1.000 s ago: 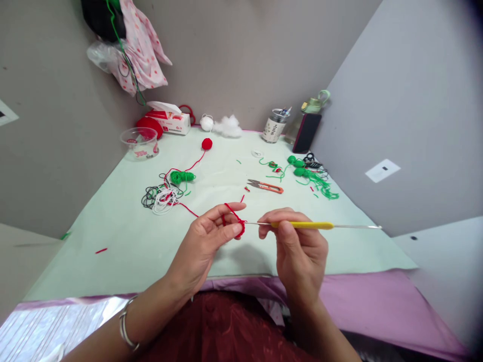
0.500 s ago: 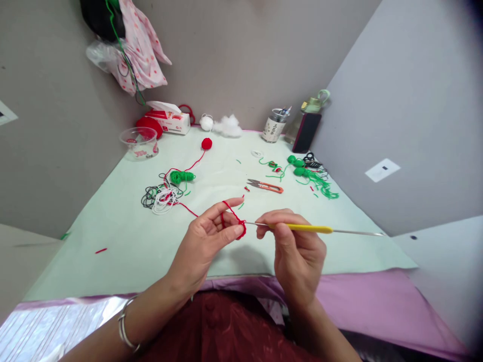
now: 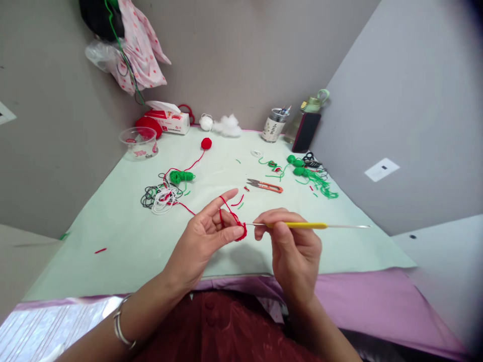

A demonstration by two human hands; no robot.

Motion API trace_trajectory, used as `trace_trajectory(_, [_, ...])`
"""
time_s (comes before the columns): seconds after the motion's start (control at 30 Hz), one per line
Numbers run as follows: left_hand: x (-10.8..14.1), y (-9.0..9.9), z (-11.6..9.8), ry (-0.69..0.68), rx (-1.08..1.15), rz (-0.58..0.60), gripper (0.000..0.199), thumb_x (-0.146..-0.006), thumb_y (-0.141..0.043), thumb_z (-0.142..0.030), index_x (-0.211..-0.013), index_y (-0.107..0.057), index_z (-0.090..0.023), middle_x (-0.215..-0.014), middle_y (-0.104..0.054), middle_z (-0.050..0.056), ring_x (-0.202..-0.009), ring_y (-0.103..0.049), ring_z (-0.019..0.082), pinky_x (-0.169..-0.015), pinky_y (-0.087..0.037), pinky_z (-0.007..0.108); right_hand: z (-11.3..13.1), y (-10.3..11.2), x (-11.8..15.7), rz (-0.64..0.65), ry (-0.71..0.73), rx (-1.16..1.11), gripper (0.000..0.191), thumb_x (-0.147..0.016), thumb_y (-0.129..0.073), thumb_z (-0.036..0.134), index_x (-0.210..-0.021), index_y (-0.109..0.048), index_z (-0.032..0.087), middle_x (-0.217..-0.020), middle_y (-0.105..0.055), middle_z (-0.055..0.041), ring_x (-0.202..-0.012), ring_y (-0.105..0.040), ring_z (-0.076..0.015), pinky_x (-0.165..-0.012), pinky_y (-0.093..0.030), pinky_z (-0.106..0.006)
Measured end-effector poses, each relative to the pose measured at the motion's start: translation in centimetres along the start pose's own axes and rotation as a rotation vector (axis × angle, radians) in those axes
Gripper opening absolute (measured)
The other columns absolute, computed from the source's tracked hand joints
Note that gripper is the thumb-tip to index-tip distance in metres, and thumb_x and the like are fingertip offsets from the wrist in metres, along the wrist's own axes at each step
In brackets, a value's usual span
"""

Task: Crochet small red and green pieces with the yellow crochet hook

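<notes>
Between thumb and fingers, my left hand [image 3: 202,239] pinches a small red crochet piece [image 3: 242,233]. Red yarn [image 3: 226,203] loops over its raised index finger and runs back to a tangle on the table. My right hand [image 3: 296,246] grips a crochet hook [image 3: 307,225] by its yellow handle, pen-fashion. The hook's thin metal tip meets the edge of the red piece, while its other metal end points right. Behind my hands lie orange thread snips [image 3: 266,186]. A small red yarn ball [image 3: 206,144] sits farther back.
White and black cords [image 3: 162,198] lie tangled at left beside a green yarn bundle [image 3: 181,176]. Green crocheted pieces [image 3: 298,168] lie at right. Along the back stand a clear tub [image 3: 139,146], tissue pack [image 3: 171,120], white stuffing [image 3: 228,125], pen holder [image 3: 274,125], phone [image 3: 307,132] and bottle [image 3: 312,104].
My right hand and the hook have shifted slightly left, toward the red piece. My left index finger has moved a little left and up, uncovering a red yarn scrap on the table.
</notes>
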State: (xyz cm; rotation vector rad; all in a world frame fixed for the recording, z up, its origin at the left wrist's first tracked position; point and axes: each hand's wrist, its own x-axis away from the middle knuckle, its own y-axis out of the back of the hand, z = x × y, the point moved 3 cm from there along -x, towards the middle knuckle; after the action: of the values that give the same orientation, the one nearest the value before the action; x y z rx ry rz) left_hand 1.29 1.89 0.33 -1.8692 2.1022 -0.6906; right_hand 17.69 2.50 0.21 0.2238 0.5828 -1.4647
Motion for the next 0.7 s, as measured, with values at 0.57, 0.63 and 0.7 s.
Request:
trace_trajectory(0.57, [0.5,-0.9,1.2,0.002,0.073,-0.045,0.085,-0.080,-0.092,-0.025,-0.156,-0.055,-0.022,-0.081,-0.073,-0.003,-0.084,-0.067,0.015,-0.087,-0.051,0.029,0.0,-0.9,1.6,0.000,0.377,0.525,0.044,-0.098,-0.070,0.012,-0.130,-0.078,0.043,-0.108,-0.079,-0.0049,-0.094,-0.075,-0.0217,-0.074,-0.063,-0.036])
trace_trajectory(0.63, [0.5,-1.1,1.1,0.021,0.093,-0.049,0.087,-0.078,-0.093,-0.023,-0.157,-0.055,-0.019,-0.080,-0.073,-0.003,-0.080,-0.065,0.014,-0.088,-0.050,0.029,-0.4,-0.7,1.1,0.002,0.245,0.381,0.035,-0.101,-0.068,0.014,-0.120,-0.082,0.040,-0.102,-0.079,-0.0036,-0.091,-0.074,-0.0201,-0.075,-0.062,-0.034])
trace_trajectory(0.7, [0.4,-1.1,0.9,0.034,0.101,-0.056,0.089,-0.077,-0.093,-0.022,-0.156,-0.055,-0.018,-0.078,-0.072,-0.003,-0.078,-0.064,0.014,-0.088,-0.050,0.029,-0.7,-0.6,0.6,0.025,0.138,0.255,0.025,-0.102,-0.067,0.019,-0.111,-0.084,0.036,-0.099,-0.080,-0.0030,-0.092,-0.074,-0.0201,-0.080,-0.061,-0.036])
